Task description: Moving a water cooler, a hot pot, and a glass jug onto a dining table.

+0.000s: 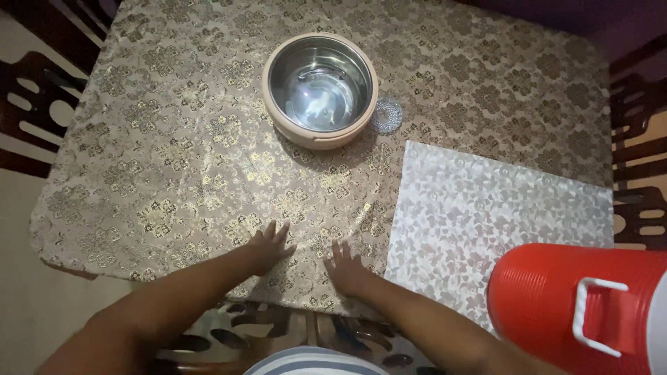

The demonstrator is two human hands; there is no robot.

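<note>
My left hand (269, 248) lies flat on the gold-patterned tablecloth (174, 153) near the table's front edge, fingers spread, holding nothing. My right hand (346, 267) rests palm down beside it, a short gap between them, also empty. Further back on the table stands a round pink pot with a shiny steel inside (320, 90), lid off. A small clear glass piece (388, 114) lies just to the right of the pot.
A white patterned mat (472, 208) covers the right front of the table. A red ribbed jug with a white handle (577, 305) stands at the front right corner. Dark wooden chairs (639, 139) flank the table on both sides.
</note>
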